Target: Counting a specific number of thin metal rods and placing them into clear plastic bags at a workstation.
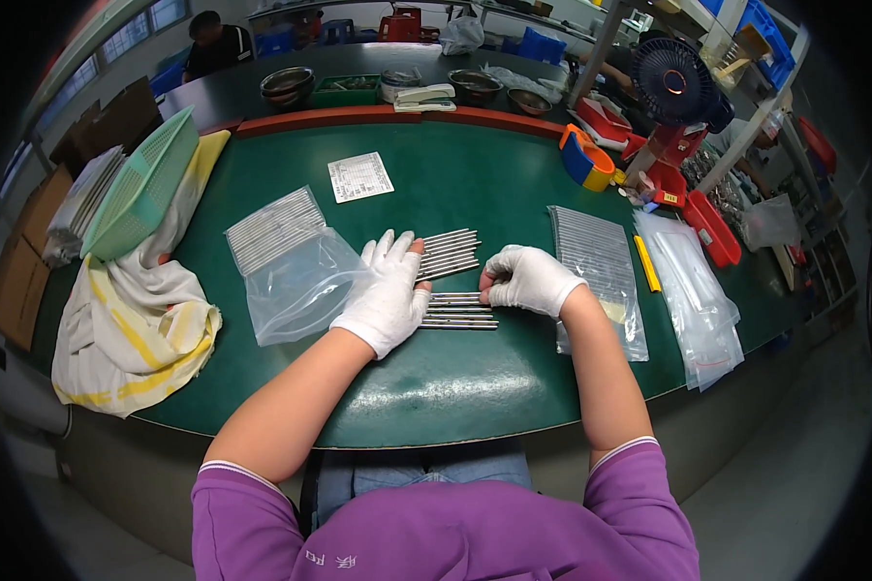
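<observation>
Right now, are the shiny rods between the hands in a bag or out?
Out: the metal rods lie bare on the green table between the left hand and right hand, with no plastic around them.

White gloves (386,305) are worn with blue jeans (388,473) and a purple shirt (475,533) with white-edged sleeves (242,518)
</observation>
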Demonstrator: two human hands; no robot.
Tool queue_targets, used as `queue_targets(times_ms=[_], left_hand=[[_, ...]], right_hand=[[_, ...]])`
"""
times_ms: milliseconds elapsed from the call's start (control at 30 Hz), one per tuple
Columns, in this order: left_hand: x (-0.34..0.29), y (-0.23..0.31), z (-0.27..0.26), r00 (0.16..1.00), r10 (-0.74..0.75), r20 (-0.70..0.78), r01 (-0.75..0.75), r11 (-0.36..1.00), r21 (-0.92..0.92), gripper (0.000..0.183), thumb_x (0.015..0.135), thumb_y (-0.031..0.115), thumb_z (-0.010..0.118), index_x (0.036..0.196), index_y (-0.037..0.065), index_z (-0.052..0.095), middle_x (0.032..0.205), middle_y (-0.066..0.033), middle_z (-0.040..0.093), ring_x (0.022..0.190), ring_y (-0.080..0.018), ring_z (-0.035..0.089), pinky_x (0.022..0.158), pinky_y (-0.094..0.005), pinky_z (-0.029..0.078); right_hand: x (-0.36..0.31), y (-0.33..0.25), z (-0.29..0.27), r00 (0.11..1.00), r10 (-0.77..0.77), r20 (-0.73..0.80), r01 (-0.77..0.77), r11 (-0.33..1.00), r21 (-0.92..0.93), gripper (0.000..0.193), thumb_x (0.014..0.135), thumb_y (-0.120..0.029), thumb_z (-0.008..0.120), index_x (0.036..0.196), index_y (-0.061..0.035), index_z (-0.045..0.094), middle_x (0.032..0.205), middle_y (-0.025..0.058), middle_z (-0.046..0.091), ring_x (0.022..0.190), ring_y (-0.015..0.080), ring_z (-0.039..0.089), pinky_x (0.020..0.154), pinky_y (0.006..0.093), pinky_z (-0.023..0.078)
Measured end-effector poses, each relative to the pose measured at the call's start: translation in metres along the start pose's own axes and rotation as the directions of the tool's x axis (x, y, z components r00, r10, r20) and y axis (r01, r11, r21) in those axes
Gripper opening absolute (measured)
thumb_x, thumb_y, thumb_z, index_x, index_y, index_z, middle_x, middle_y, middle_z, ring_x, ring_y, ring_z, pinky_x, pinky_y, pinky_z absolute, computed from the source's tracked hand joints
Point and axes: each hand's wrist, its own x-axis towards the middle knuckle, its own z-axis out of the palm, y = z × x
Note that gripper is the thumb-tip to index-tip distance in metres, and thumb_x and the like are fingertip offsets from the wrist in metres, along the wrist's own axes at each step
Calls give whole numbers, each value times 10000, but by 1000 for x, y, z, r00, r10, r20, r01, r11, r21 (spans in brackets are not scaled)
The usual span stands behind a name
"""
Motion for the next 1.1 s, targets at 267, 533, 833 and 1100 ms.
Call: queue_targets(times_ms=[267,533,833,1100], left_hand=[[0,-1,1,1000,2,8,-3,1000,5,523,837,178,541,1285,-41,382,1328,-237,395,1252,-421,337,1069,-471,238],[1,4,-3,998,-2,60,0,999,36,587,841,243,532,1314,-47,341,1345,-234,377,1279,-418,298,1085,-473,205],[-3,4,-3,997,-64,40,66,997,-39,752,816,279,566,1367,-83,204,1333,-290,336,1240,-437,307,1072,-468,216],[-4,0,2,997,-75,7,75,994,-85,834,821,288,577,1406,-49,88,1336,-350,291,1225,-496,302,1070,-481,225]], right_hand=[[1,4,1,992,-110,-54,93,963,-251,148,810,-155,596,857,-16,615,829,161,610,773,285,597,711,337,478],[-10,32,-46,653,-223,-724,395,916,75,113,806,47,583,892,-16,546,792,21,573,716,77,547,667,214,463],[6,-21,8,578,-650,-494,573,753,-322,246,678,33,691,889,-63,607,823,75,617,768,248,603,681,315,492],[-7,-4,-10,945,-141,-296,48,952,-301,349,680,-125,718,1012,-79,620,1024,91,579,985,255,566,858,340,463]])
